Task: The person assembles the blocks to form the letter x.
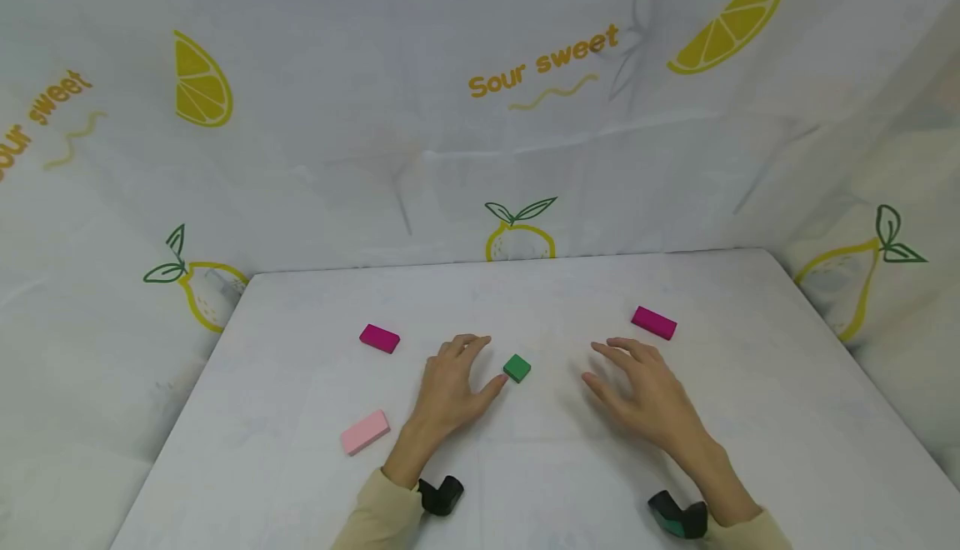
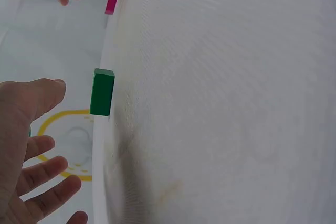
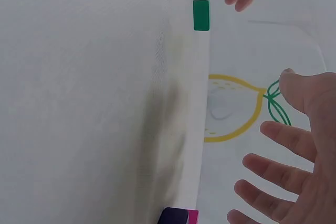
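Green block (image 1: 517, 368) on the surface (image 1: 517, 300) between the left hand (image 1: 450, 387) and the right hand (image 1: 648, 396), nearer the left.
It lies just right of the left hand, well apart from the right; its long axis is hard to judge, the top looking nearly square from above. Both hands are spread, holding nothing. The head view shows four blocks: one green, one pale pink block (image 1: 365, 432) left of the left forearm, two magenta, the left magenta block (image 1: 379, 338) and right magenta block (image 1: 654, 322).
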Demonstrator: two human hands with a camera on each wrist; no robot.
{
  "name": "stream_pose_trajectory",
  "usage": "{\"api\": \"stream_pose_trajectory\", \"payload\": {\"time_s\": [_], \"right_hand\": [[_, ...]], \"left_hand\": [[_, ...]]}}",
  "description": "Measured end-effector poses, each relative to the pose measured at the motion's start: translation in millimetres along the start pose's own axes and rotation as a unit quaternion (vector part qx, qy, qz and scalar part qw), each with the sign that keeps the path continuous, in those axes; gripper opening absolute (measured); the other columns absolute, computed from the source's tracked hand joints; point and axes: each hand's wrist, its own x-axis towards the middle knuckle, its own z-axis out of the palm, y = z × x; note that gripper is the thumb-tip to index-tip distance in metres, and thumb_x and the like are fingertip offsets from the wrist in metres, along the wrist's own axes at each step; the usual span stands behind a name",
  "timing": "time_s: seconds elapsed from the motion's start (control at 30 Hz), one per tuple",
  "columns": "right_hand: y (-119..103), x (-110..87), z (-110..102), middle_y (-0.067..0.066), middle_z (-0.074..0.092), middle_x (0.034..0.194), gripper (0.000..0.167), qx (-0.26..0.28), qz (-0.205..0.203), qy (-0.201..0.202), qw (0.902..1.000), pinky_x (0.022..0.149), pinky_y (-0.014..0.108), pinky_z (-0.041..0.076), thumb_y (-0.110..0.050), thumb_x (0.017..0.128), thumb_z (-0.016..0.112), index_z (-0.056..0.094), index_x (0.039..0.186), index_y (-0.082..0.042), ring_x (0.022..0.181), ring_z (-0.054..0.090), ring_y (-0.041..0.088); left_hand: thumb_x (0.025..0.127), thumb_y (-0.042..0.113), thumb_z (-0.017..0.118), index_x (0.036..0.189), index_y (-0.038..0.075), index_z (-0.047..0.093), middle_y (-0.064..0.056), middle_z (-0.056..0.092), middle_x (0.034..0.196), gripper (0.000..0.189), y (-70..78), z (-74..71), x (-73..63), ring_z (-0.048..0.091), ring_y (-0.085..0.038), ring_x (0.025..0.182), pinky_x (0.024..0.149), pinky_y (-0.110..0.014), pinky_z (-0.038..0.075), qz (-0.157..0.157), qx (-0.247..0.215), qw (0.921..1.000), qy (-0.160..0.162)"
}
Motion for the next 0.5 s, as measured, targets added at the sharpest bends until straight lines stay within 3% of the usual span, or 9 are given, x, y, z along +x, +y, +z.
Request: {"api": "stream_pose_trajectory", "payload": {"time_s": [0.33,0.5], "right_hand": [[10,-11.8,-8,0.015,0.069,0.117,0.041,0.031,-0.018,0.045,0.9984,0.081,0.057,0.057,-0.024,0.086,0.081,0.073,0.122,-0.006,0.113,0.06,0.036],[15,-19.4,-14,0.016,0.069,0.113,0.041,0.036,-0.012,0.053,0.9979,0.085,0.062,0.054,-0.02,0.084,0.082,0.073,0.12,-0.005,0.108,0.061,0.037]], "left_hand": [[0.087,0.03,0.079,0.13,0.007,0.068,-0.009,0.069,0.126,0.049,6.8,5.6,11.5,0.066,-0.026,0.115,0.095,-0.046,0.054,0.014,-0.05,0.9972,-0.053],[0.09,0.029,0.077,0.129,0.005,0.068,-0.008,0.068,0.121,0.047,7.4,12.1,17.9,0.065,-0.019,0.101,0.09,-0.036,0.055,0.023,-0.079,0.9936,-0.077]]}}
